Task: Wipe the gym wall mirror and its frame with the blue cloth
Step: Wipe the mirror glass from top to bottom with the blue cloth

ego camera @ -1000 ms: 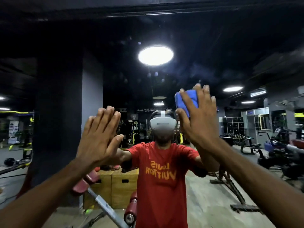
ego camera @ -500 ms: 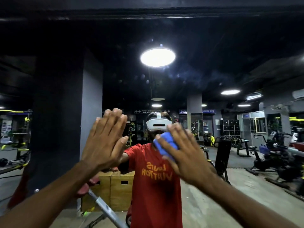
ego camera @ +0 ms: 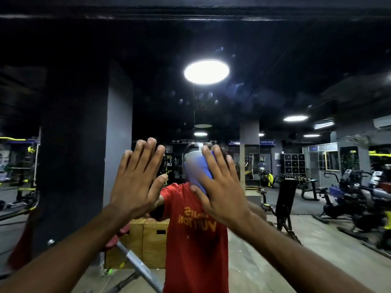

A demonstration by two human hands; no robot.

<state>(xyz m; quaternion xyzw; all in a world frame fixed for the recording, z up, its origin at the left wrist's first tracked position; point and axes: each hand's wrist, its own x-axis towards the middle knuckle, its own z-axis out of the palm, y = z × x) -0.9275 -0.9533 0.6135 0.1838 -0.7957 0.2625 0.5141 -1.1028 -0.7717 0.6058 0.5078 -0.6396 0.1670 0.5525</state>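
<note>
Under right hand (ego camera: 221, 188), blue cloth (ego camera: 195, 172) upright

Dim rm w/ glaring ceiling lamp (ego camera: 206, 72); blue cloth (ego camera: 195, 173) motion-blurred.

I have one view only: the head camera faces the wall mirror (ego camera: 275, 85) squarely, level rather than downward, from close up, the glass filling the view.

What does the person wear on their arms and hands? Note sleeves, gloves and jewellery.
The left hand and the right hand are bare: no gloves, rings or watch show. The forearms are uncovered down to the picture's edge. The mirror reflects a red short-sleeved T-shirt with orange lettering.
</note>
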